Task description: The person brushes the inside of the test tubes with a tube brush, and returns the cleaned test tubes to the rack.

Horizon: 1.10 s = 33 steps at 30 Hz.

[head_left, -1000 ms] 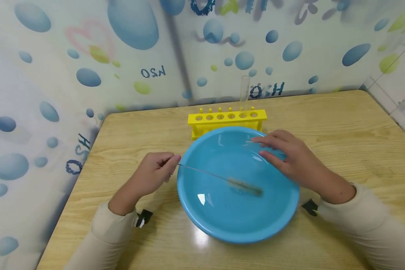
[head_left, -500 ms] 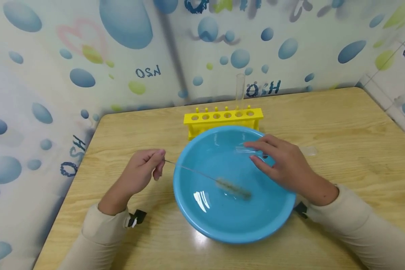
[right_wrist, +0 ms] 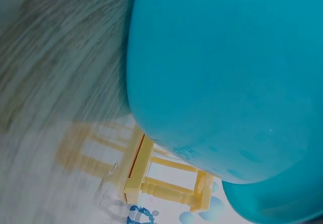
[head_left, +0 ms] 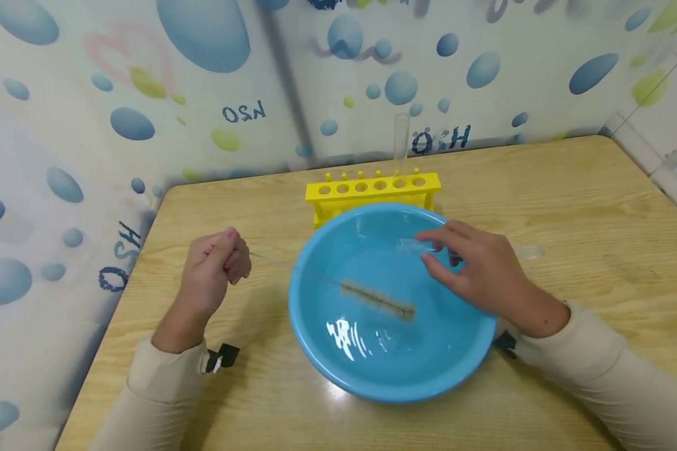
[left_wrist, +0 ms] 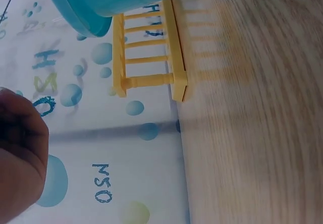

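Note:
In the head view, my left hand [head_left: 211, 266] grips the thin wire handle of a test tube brush [head_left: 377, 299], left of the blue basin [head_left: 395, 394]. The tan bristles hang over the inside of the basin, where rippled glints show water. My right hand [head_left: 479, 263], above the basin's right rim, holds a clear test tube [head_left: 527, 252] lying sideways. One end of the tube points into the basin, the other sticks out past the hand; the palm covers its middle. The left wrist view shows the curled left hand [left_wrist: 20, 153]; the right hand is out of its own wrist view.
A yellow test tube rack [head_left: 372, 188] stands just behind the basin. Another clear test tube [head_left: 401, 144] stands upright in it. All rest on a wooden table [head_left: 248, 401] against a wall [head_left: 293, 81] printed with bubbles and letters.
My left hand has moved left and slightly up, drawing the brush leftward over the basin. My right hand has shifted slightly; its test tube has come into clearer view.

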Each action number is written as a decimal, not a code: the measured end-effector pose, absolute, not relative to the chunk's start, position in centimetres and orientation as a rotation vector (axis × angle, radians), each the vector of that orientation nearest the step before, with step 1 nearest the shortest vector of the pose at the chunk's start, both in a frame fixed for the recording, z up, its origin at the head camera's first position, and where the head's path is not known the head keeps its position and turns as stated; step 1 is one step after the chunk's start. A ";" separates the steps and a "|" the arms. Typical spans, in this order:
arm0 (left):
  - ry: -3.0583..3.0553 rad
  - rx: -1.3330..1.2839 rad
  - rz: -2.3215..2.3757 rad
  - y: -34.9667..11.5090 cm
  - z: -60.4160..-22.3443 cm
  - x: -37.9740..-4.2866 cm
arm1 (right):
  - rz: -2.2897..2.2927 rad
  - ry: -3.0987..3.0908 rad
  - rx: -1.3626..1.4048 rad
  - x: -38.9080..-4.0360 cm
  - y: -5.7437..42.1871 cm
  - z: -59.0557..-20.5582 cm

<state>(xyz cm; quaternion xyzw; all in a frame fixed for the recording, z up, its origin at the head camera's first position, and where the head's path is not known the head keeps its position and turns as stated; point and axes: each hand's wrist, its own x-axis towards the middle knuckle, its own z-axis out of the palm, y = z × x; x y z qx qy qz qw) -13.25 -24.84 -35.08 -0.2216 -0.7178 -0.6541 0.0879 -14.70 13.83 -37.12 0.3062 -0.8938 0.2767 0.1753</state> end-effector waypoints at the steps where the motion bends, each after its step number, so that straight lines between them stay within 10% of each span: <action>1: -2.111 -0.659 -1.963 -24.9 -35.1 -13.3 | 0.785 -2.531 0.866 -14.7 13.8 -37.1; 33: -1.783 -0.503 -2.074 -25.5 -34.7 -14.0 | 0.857 -2.447 0.958 -15.0 14.2 -37.2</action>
